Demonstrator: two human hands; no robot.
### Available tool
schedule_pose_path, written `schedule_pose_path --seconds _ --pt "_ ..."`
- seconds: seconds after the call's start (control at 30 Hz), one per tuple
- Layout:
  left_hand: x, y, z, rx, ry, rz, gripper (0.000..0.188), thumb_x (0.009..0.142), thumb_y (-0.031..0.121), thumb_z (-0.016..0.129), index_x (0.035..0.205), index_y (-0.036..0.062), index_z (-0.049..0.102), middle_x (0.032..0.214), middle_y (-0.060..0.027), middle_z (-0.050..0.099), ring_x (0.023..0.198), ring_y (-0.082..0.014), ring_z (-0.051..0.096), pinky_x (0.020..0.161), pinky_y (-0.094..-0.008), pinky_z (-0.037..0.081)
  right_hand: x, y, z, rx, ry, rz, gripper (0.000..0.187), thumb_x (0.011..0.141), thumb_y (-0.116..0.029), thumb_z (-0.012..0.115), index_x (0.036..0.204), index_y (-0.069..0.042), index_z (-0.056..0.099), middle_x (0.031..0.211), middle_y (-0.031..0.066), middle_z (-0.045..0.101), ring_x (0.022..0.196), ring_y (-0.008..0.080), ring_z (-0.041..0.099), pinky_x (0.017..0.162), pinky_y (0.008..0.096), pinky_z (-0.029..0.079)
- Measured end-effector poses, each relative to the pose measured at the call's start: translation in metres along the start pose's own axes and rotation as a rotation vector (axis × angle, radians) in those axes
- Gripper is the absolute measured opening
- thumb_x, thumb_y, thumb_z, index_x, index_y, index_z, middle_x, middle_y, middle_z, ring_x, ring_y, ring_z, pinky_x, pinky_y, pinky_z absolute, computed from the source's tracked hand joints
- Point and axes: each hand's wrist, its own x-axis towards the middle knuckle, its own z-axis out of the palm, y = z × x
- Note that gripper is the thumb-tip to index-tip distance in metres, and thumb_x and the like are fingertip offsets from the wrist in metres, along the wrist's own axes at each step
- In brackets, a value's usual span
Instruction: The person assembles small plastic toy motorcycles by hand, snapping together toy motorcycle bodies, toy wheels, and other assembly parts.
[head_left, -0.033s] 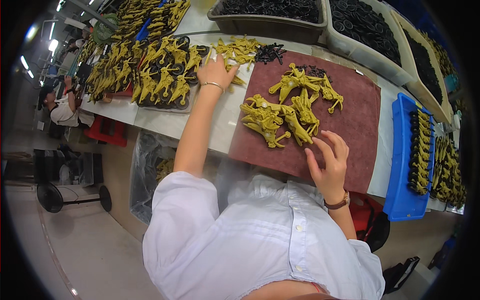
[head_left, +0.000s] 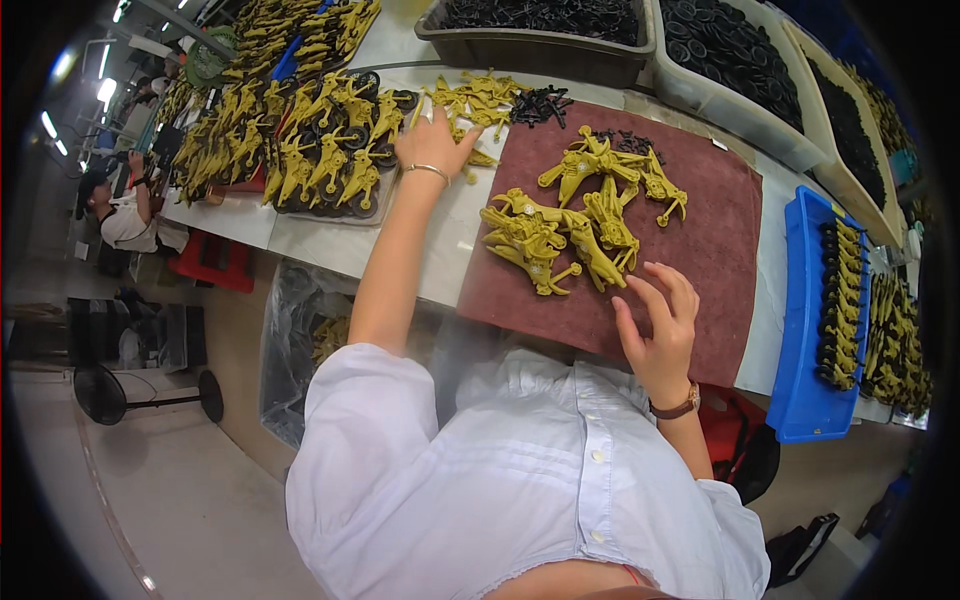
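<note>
My left hand (head_left: 432, 150) reaches to the far side of the table, fingers and thumb spread, its fingertips at a small heap of yellow plastic parts (head_left: 488, 97) that look like toy motorbike frames. Whether the fingertips touch one cannot be made out. Just above the near part of the dark red cloth mat (head_left: 700, 240), my right hand (head_left: 662, 335) has its fingers apart and nothing in them. Several yellow frames (head_left: 528, 240) lie jumbled on the mat, close to the right fingertips. Behind them is a little pile of small black pieces (head_left: 630, 143).
Left of the mat stand rows of yellow frames with black wheels (head_left: 328, 165). More black pieces (head_left: 540, 106) lie at the mat's far corner. A dark bin (head_left: 530, 58) and a white bin of black rings (head_left: 800, 140) line the back. A blue tray (head_left: 795, 400) sits at right.
</note>
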Motion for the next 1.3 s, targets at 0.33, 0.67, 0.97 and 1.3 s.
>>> schedule_pose_path --seconds 0.33,0.67,0.97,1.3 --pt "0.012 0.005 0.022 -0.106 0.083 0.292 0.041 0.084 0.026 0.056 0.124 0.0336 0.059 0.144 -0.0139 0.039 0.132 -0.0358 0.037 0.101 -0.0574 0.035 -0.008 0.003 -0.001 0.018 0.0 0.057 0.032 0.074 -0.008 0.074 0.104 -0.005 0.066 0.116 0.0112 0.058 0.11 0.0296 0.054 0.093 0.0404 0.04" --pt "0.027 -0.043 0.014 -0.221 0.171 0.858 0.053 0.077 -0.004 0.052 0.118 0.0269 0.064 0.136 -0.0121 0.05 0.105 -0.0286 0.059 0.09 -0.04 0.047 -0.019 0.012 -0.006 0.023 0.004 0.136 0.031 0.075 -0.008 0.074 0.105 -0.004 0.066 0.115 0.0116 0.058 0.107 0.03 0.053 0.092 0.04 0.041" --pt "0.077 -0.004 0.027 -0.552 0.122 0.104 0.073 0.075 0.06 0.066 0.133 0.0167 0.054 0.134 -0.0246 0.049 0.124 -0.0378 0.049 0.102 -0.0458 0.04 -0.021 0.011 -0.007 0.019 -0.02 0.148 0.031 0.077 -0.005 0.073 0.107 -0.002 0.066 0.117 0.0136 0.058 0.106 0.0299 0.055 0.088 0.0367 0.047" --pt "0.116 0.032 0.03 -0.385 -0.051 -0.056 0.085 0.062 0.072 0.068 0.124 0.0139 0.059 0.129 -0.0208 0.053 0.121 -0.0361 0.051 0.1 -0.0469 0.04 -0.026 0.022 -0.014 0.013 0.025 0.214 0.03 0.077 -0.007 0.073 0.106 -0.005 0.067 0.117 0.0119 0.058 0.103 0.0296 0.054 0.085 0.0372 0.046"
